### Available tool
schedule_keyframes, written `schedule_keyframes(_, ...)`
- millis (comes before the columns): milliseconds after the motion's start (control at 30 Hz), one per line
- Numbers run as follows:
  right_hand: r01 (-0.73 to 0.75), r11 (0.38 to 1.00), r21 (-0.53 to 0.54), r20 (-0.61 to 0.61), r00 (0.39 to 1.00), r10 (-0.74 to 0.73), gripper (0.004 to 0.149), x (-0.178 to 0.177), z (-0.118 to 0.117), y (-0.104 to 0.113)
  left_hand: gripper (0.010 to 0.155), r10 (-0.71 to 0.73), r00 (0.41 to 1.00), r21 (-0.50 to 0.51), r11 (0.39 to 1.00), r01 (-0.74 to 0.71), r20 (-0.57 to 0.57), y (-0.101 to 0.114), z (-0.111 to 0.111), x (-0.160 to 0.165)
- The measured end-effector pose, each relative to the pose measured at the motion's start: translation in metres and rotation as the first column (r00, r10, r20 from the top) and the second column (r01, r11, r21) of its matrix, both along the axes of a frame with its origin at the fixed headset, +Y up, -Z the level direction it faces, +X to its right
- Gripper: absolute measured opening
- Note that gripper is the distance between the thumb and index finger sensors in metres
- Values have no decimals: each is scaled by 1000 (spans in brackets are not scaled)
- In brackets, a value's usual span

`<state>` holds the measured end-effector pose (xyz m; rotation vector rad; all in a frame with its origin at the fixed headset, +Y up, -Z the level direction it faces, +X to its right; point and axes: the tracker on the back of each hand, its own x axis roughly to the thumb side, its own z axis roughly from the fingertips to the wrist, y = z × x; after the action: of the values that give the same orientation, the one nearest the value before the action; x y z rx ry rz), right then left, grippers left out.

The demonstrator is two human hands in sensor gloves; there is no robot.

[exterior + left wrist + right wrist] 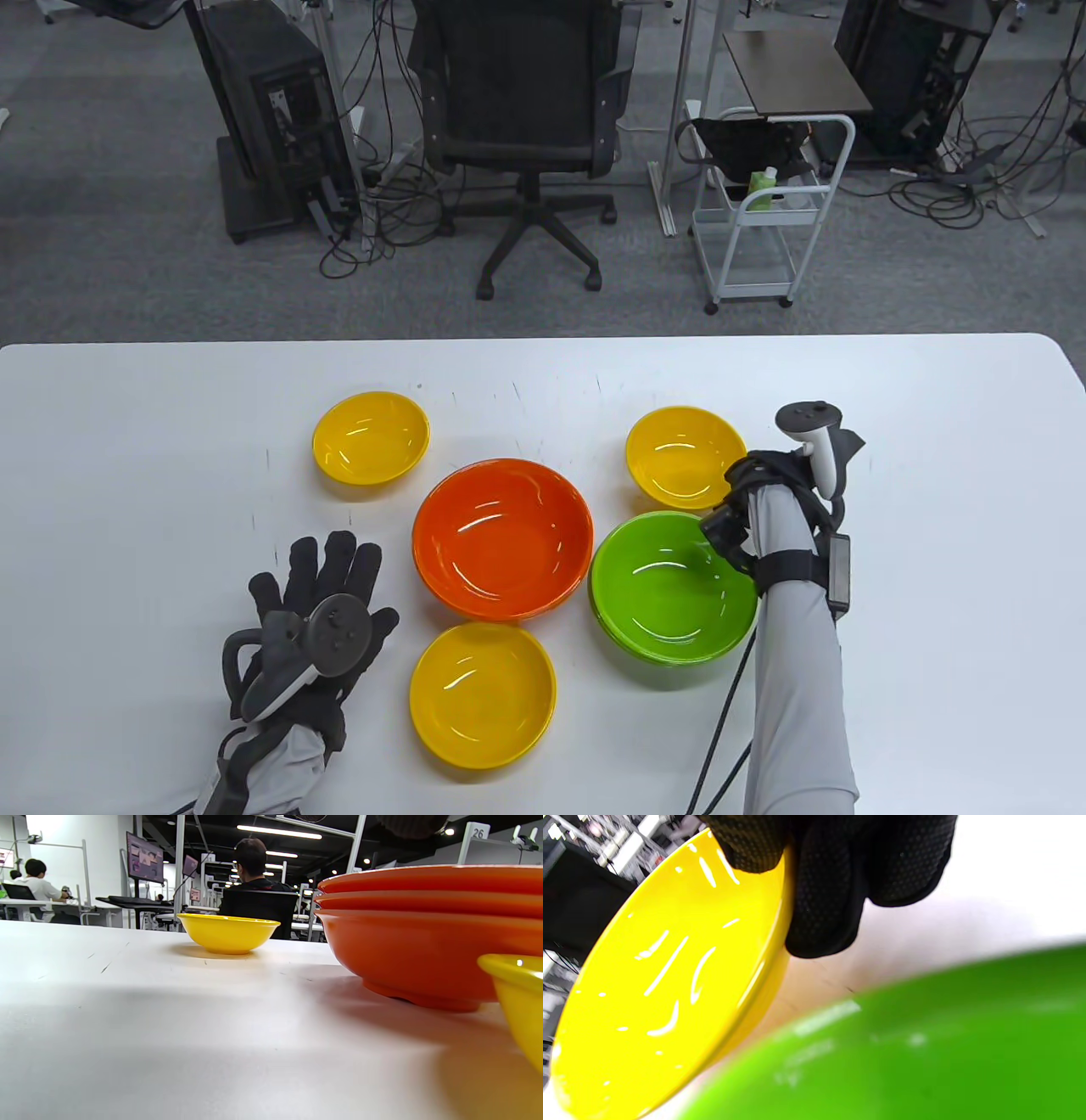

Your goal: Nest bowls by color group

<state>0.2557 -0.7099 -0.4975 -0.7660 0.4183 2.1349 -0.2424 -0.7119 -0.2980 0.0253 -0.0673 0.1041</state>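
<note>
Green bowl [674, 594] beside gripped yellow bowl [683, 457]

The table view looked down from above; both wrist views sat low, sharing the orange bowls [502, 538] [428, 938] and the yellow bowl [683, 457] [670, 984] at the right fingers [823, 899].
</note>
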Motion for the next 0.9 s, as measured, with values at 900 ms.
schedule_keyframes(900,179,904,388,-433,901,8,60,-84,125,98,86,432,891,128,884,-449,143,96,-10,62)
